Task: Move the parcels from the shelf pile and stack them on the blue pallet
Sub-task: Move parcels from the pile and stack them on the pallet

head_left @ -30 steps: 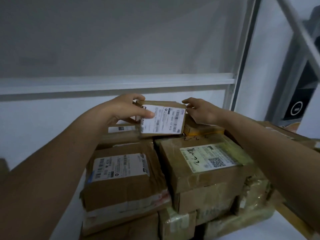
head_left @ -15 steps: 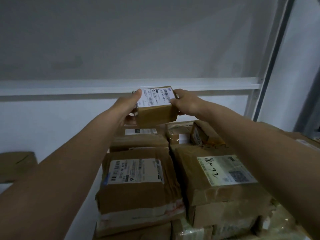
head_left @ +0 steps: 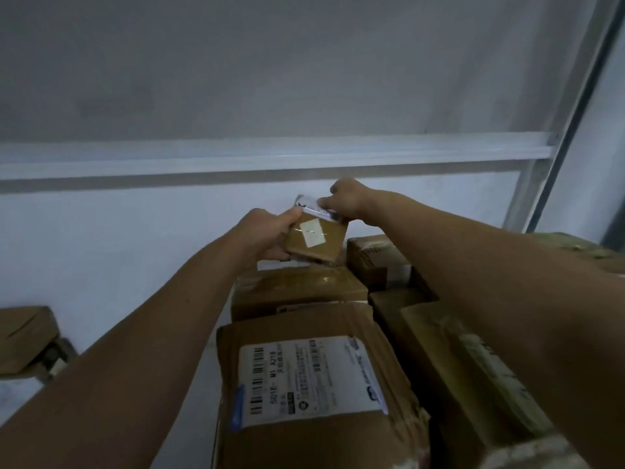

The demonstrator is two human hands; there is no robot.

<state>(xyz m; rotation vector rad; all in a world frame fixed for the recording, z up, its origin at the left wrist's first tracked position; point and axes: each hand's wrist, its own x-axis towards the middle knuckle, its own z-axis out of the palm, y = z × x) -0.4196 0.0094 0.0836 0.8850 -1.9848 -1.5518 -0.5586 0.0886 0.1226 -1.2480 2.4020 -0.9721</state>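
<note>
A: Head view, hands?
B: Both on one small cardboard parcel point(head_left: 316, 240), held up above the shelf pile point(head_left: 304, 333). Left hand point(head_left: 262, 233) grips its left side, thumb across the top edge, fingers curled underneath. Right hand point(head_left: 345, 203) pinches the top right corner, at the edge of the white shipping label.
A: Orientation?
B: Tilted. Brown face toward the camera with a small pale sticker under clear tape. Shipping label on the far top face, mostly out of sight.
A: Touching the pile?
B: Bottom edge sits just above the taped brown box point(head_left: 297, 289) below it. Cannot tell whether there is contact.
A: Rest of the pile?
B: Large parcel with a barcode label point(head_left: 311, 377) nearest the camera, label text reads "501E- M1 A219". Smaller box point(head_left: 375, 258) right of the held one. More taped boxes under the right forearm. Separate brown parcel point(head_left: 25, 340) at far left, well apart.
A: Background?
B: White shelf beam point(head_left: 236, 155) across the frame, grey upright post point(head_left: 571, 113) at right.
A: Pallet?
B: Not in view.
</note>
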